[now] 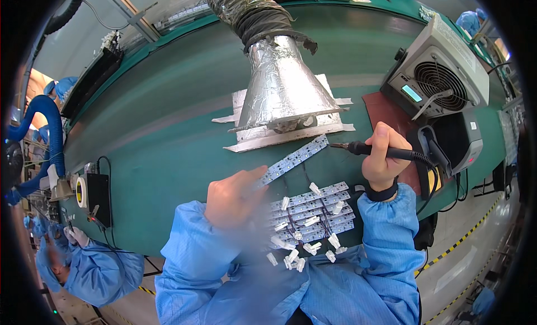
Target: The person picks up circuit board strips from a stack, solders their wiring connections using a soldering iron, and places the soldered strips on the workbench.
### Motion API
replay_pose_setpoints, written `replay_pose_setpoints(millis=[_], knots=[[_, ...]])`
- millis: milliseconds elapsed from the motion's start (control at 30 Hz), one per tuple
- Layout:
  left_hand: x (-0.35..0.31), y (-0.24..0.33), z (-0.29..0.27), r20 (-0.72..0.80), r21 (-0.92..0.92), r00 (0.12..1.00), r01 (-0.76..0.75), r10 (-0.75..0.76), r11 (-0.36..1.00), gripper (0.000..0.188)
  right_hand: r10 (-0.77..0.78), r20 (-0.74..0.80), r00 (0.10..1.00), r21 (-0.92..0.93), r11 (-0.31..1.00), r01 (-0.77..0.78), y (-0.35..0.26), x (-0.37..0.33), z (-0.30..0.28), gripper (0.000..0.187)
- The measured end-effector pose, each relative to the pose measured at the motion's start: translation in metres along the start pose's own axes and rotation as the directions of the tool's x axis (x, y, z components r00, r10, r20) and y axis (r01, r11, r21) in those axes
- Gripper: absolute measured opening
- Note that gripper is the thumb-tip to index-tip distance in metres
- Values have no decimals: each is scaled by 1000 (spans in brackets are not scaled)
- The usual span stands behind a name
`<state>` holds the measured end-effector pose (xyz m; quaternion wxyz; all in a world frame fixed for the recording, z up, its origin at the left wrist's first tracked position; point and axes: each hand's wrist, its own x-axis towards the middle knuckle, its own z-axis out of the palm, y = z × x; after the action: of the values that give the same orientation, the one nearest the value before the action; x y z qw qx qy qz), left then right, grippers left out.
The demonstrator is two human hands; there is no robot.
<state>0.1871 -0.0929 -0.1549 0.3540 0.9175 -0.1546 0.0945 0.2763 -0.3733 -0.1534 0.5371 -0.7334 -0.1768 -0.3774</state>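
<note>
My left hand is closed on the near end of a narrow LED circuit board strip, which slants up to the right above the green mat. In my right hand is a black soldering iron, gripped like a pen. Its tip points left and sits close to the strip's far end; whether they touch I cannot tell. Below the raised strip lies a stack of similar LED strips with dark wires and white connectors hanging at the front edge. A blurred patch hides part of my left sleeve and the stack's left end.
A foil-covered fume hood stands behind the strip. At right are a fan unit with a small display and a soldering iron stand. A black box with cables is at left, and a co-worker in blue sits beyond.
</note>
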Motion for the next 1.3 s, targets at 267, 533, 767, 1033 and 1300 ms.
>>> replay_pose_setpoints(millis=[267, 533, 767, 1033, 1300], knots=[[1, -1, 1, -11, -10, 1000, -7, 7, 1000, 38, 5, 0, 1000, -12, 1000, -5, 1, 1, 0, 37], [1, -1, 0, 12, -15, 1000, 12, -12, 1000, 38, 19, 1, 1000, -2, 1000, -19, 1, -1, 1, 37], [-1, 4, -2, 38, 13, 999, 23, -23, 1000, 37, 99, -187, 977, 74, 994, -86, 9, 2, -14, 37], [-21, 16, -54, 55, -96, 978, 205, -200, 974, 33, 161, -292, 943, 102, 985, -137, 15, 10, -21, 40], [-116, -35, -54, -463, -315, 658, 504, -594, 804, 28, 263, -255, 930, 231, 951, -206, 7, 5, -9, 39]])
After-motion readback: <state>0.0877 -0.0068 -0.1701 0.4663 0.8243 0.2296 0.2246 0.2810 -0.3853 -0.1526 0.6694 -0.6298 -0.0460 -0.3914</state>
